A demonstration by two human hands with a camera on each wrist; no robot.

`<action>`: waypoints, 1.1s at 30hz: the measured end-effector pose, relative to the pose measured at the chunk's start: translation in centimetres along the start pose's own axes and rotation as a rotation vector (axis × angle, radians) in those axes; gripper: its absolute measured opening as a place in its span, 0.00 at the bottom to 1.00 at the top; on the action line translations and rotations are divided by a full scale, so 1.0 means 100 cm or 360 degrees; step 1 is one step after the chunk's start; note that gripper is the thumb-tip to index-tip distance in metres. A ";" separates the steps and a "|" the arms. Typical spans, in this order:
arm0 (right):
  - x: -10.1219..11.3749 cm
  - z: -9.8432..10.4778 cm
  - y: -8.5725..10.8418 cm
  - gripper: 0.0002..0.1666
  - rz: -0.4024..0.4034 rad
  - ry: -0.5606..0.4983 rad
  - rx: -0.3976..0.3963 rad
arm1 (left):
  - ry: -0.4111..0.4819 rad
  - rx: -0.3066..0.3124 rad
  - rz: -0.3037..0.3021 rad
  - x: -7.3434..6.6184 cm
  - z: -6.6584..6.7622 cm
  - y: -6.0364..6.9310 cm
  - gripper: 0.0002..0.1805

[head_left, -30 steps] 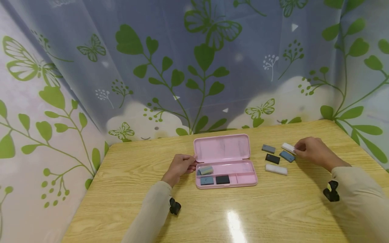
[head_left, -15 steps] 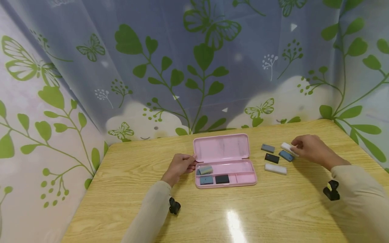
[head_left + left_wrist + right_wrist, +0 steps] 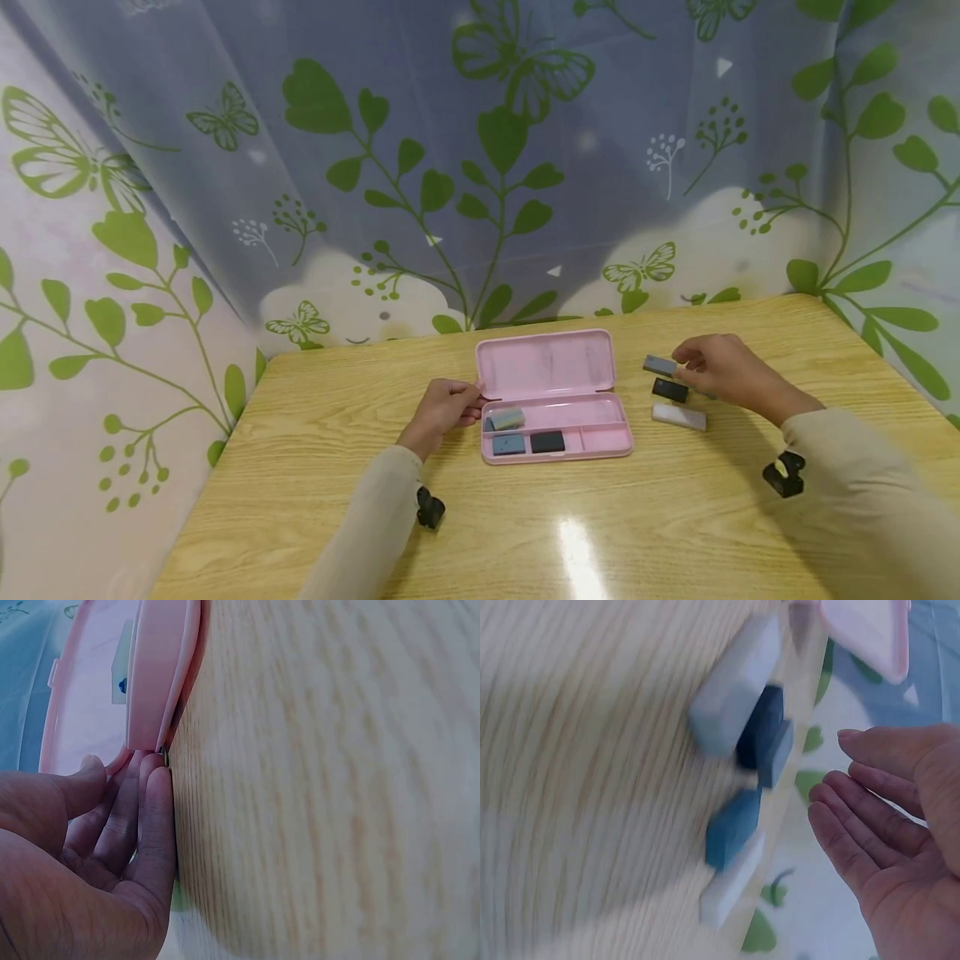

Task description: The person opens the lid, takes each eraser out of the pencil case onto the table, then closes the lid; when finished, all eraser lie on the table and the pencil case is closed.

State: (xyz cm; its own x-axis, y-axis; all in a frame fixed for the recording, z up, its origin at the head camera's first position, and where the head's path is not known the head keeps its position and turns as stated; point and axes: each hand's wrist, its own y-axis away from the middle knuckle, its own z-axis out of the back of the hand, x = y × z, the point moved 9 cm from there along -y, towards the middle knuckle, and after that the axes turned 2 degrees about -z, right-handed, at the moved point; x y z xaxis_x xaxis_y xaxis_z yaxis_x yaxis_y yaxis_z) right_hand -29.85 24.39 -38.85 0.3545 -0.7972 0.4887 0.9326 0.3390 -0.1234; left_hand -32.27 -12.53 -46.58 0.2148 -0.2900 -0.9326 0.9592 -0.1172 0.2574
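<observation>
Case (image 3: 546,367) pink. Loose blocks (image 3: 670,390) white, black, grey, blue; cased blocks (image 3: 547,442) blue, black, plus a striped one (image 3: 507,419) (pastel, roughly). Table (image 3: 262,483) yellow wood-grain. Curtain (image 3: 600,183) blue-grey, green leaf-and-butterfly print. Sleeves (image 3: 363,525) beige.

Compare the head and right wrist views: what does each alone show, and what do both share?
Only the head view: the left hand and the blocks inside the pink case.
Only the right wrist view: the farther white block and a clear sight of the blue block.
Both: right hand, pink case, grey block, loose black block, nearer white block.
</observation>
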 end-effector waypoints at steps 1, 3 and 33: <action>0.004 -0.003 -0.001 0.14 0.0013 -0.0012 0.0002 | -0.0002 -0.0001 0.0000 0.000 0.000 0.000 0.17; 0.013 -0.009 -0.004 0.14 0.0052 -0.0035 0.0003 | 0.0001 0.0000 -0.0002 0.000 0.000 0.000 0.17; 0.133 -0.098 -0.053 0.14 0.0430 -0.0253 0.0195 | 0.0004 0.0002 -0.0007 0.001 0.000 0.000 0.18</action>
State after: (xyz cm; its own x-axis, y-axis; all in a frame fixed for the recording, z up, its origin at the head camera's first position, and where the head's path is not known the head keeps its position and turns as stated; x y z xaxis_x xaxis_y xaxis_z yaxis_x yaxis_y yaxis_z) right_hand -29.41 7.07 -40.16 0.5640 -0.5858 0.5820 0.7879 0.5927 -0.1670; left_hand -32.27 -12.61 -46.68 0.2109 -0.2872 -0.9344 0.9600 -0.1195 0.2534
